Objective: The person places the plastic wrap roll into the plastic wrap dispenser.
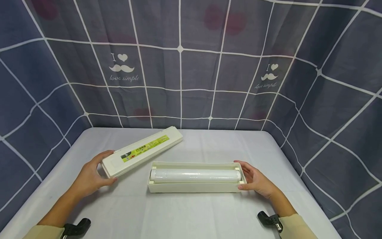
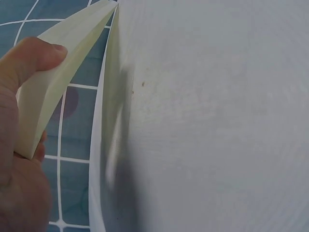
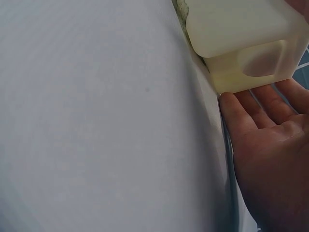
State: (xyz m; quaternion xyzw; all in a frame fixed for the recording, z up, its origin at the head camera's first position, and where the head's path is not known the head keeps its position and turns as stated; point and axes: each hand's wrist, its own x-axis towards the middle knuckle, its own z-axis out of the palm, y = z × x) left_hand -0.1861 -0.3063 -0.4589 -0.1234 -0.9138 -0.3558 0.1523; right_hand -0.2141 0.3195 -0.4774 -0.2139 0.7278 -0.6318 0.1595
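Note:
My left hand point(image 1: 89, 176) grips the near-left end of a long white lid point(image 1: 142, 151) with a green label, thumb in front and fingers behind. The lid slants, its far end pointing to the back right; in the left wrist view the lid point(image 2: 63, 63) shows edge-on, raised off the cloth. An open cling film box point(image 1: 194, 188) sits to the right on the table, a plastic-wrapped roll point(image 1: 195, 176) lying inside it. At the box's right end my right hand point(image 1: 258, 182) holds it between thumb and fingers. The right wrist view shows the box's end wall point(image 3: 256, 63) against the fingers.
A white cloth covers the table point(image 1: 191, 215). Dark checked curtains point(image 1: 195, 73) with white lines and printed words hang behind and at both sides. Black wrist mounts point(image 1: 268, 219) are strapped on both sleeves.

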